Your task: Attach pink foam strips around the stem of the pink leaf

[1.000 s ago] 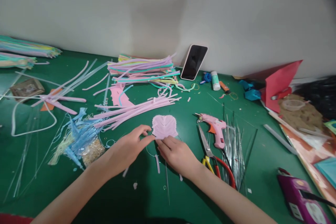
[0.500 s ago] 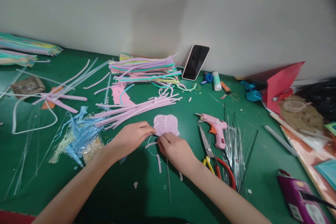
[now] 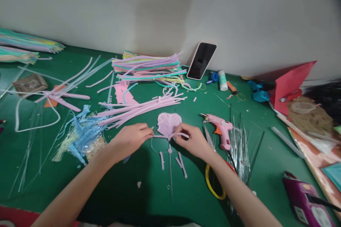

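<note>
A pink heart-shaped piece built of straw strips (image 3: 168, 124) lies on the green table (image 3: 133, 191). Just below its tip, a thin pink straw strip (image 3: 170, 136) runs crosswise. My left hand (image 3: 130, 140) pinches the left end of that strip. My right hand (image 3: 194, 140) pinches its right end, beside the heart's lower right edge. Short pink straw offcuts (image 3: 181, 160) and a thin wire (image 3: 169, 170) lie under the heart, between my wrists.
A pink glue gun (image 3: 220, 129), scissors with a yellow handle (image 3: 213, 181) and clear sticks (image 3: 239, 149) lie right of my right hand. Long pink straws (image 3: 138, 108), a coloured straw pile (image 3: 149, 67), a phone (image 3: 201, 60) against the wall, blue scraps (image 3: 80, 134), red paper (image 3: 289, 85).
My right hand moved from below the heart to its right side. Both hands now stretch a pink strip across under the heart. Offcuts beneath are uncovered.
</note>
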The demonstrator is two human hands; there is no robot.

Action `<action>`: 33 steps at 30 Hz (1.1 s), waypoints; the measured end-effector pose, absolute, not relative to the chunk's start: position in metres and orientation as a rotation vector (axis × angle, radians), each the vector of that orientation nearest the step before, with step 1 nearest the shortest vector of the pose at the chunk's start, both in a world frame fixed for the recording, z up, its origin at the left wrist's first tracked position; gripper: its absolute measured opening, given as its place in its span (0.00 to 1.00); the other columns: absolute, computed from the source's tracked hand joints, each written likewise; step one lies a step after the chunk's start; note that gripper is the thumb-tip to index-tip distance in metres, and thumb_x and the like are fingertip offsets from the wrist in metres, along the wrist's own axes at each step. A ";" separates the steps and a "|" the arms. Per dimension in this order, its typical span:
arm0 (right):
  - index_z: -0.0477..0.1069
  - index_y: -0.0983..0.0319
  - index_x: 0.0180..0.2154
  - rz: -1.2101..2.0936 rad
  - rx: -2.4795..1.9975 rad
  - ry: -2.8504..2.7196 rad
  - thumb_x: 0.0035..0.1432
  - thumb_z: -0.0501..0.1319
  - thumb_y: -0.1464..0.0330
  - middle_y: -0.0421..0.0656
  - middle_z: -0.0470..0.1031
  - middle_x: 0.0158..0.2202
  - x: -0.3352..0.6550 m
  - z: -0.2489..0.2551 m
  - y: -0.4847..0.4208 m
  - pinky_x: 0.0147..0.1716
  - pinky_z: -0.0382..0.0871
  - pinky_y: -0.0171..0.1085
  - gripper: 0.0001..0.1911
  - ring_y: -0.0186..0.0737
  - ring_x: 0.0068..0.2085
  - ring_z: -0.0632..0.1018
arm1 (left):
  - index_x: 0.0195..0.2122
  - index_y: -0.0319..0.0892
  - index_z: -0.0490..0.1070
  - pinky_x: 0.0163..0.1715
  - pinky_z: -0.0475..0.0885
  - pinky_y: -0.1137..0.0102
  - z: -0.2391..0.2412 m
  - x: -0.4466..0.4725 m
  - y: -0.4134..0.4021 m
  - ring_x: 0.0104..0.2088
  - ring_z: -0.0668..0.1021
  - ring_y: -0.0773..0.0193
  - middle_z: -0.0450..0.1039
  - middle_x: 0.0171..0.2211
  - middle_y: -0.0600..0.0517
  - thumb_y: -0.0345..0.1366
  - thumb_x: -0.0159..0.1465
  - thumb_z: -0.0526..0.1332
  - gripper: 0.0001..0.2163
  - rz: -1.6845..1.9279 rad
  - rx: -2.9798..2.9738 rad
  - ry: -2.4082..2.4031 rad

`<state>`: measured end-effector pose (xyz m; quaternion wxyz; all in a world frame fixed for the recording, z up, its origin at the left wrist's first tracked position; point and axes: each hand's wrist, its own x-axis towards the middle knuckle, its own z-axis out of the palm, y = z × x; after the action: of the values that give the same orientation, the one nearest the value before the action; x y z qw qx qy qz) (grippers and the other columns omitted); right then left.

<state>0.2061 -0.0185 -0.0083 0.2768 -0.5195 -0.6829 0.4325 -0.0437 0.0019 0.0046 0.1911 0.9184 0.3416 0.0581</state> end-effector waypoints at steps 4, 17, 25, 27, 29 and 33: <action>0.68 0.60 0.27 1.248 -1.358 -1.844 0.54 0.59 0.73 0.40 0.76 0.32 0.215 -0.003 -0.016 0.34 0.68 0.34 0.05 0.36 0.34 0.75 | 0.42 0.42 0.72 0.35 0.69 0.73 0.004 -0.048 -0.003 0.39 0.76 0.66 0.74 0.39 0.51 0.30 0.70 0.50 0.11 0.184 2.605 0.979; 0.70 0.60 0.31 0.963 -1.327 -2.186 0.59 0.58 0.73 0.42 0.75 0.35 0.221 0.007 -0.019 0.34 0.69 0.36 0.05 0.37 0.36 0.75 | 0.41 0.41 0.72 0.34 0.66 0.70 0.013 -0.051 -0.001 0.37 0.75 0.63 0.73 0.37 0.50 0.31 0.70 0.50 0.10 0.153 2.621 1.072; 0.68 0.58 0.49 0.794 -1.344 -2.312 0.60 0.60 0.70 0.47 0.73 0.45 0.206 0.007 -0.034 0.45 0.71 0.44 0.15 0.46 0.45 0.75 | 0.42 0.40 0.70 0.40 0.65 0.62 0.012 -0.012 -0.003 0.42 0.71 0.55 0.71 0.40 0.47 0.34 0.65 0.58 0.06 0.256 2.786 0.966; 0.68 0.59 0.48 0.786 -1.320 -2.310 0.58 0.63 0.68 0.47 0.74 0.44 0.201 0.001 -0.035 0.43 0.71 0.43 0.16 0.46 0.45 0.75 | 0.36 0.40 0.70 0.36 0.64 0.63 0.006 -0.004 -0.002 0.39 0.70 0.57 0.70 0.34 0.48 0.32 0.66 0.56 0.04 0.236 2.806 0.937; 0.69 0.60 0.44 0.763 -1.303 -2.280 0.58 0.63 0.68 0.46 0.74 0.41 0.196 -0.005 -0.035 0.40 0.71 0.41 0.12 0.45 0.42 0.75 | 0.33 0.40 0.69 0.34 0.62 0.64 0.001 0.000 0.000 0.37 0.70 0.58 0.69 0.32 0.50 0.31 0.67 0.55 0.06 0.233 2.798 0.937; 0.71 0.60 0.39 0.688 -1.287 -2.205 0.62 0.59 0.70 0.45 0.75 0.36 0.193 -0.015 -0.035 0.38 0.70 0.39 0.03 0.42 0.38 0.74 | 0.33 0.41 0.69 0.34 0.60 0.64 -0.003 -0.002 0.002 0.36 0.69 0.58 0.69 0.32 0.50 0.30 0.66 0.55 0.06 0.220 2.755 0.970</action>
<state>0.1931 -0.0349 -0.0153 0.2462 -0.4719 -0.8082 0.2522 -0.0017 0.0016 -0.0034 0.1061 0.9353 0.3291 0.0748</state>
